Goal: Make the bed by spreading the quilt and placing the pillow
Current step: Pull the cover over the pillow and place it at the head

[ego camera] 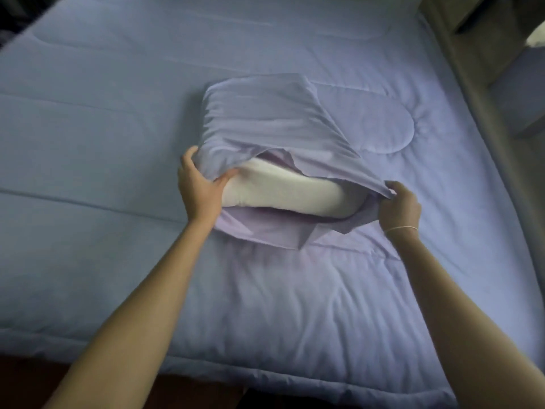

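Gripping the lilac pillowcase [265, 119] at its open end, the left hand [199, 184] and right hand [399, 206] pinch cloth around the white pillow [280, 187] atop the quilt [103, 128]

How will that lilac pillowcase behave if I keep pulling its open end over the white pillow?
The pillowcase is probably thin and floppy: it sags and creases between the left hand and right hand. It likely drags rather than slides, bunching at the grips. The pillow looks soft, so it may buckle.
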`<action>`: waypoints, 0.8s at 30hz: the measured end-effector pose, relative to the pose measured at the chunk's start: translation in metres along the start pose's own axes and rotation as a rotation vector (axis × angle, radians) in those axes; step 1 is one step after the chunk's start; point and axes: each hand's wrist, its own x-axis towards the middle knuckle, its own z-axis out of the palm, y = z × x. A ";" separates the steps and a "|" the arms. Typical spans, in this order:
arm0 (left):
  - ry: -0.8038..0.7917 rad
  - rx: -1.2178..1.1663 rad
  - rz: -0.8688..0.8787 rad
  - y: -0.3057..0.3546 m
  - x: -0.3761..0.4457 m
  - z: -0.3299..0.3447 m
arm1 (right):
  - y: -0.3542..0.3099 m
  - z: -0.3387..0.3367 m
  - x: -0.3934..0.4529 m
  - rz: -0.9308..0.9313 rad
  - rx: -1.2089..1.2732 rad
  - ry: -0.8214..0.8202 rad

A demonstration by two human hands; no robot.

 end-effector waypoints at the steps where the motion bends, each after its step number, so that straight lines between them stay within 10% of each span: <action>1: -0.061 0.025 0.006 0.004 0.004 -0.008 | 0.003 -0.005 -0.003 -0.009 -0.026 -0.036; 9: -0.639 0.641 0.362 -0.131 -0.091 -0.112 | 0.105 -0.019 -0.084 -0.061 -0.422 -0.577; 13: -0.670 0.708 0.284 -0.165 -0.123 -0.128 | 0.106 -0.022 -0.100 0.174 -0.106 -0.815; 18: -0.584 0.480 -0.199 -0.163 -0.131 -0.116 | 0.079 0.004 -0.086 0.154 -0.036 -0.581; 24: -0.681 0.771 0.049 -0.184 -0.141 -0.147 | 0.111 -0.002 -0.088 0.128 -0.287 -0.654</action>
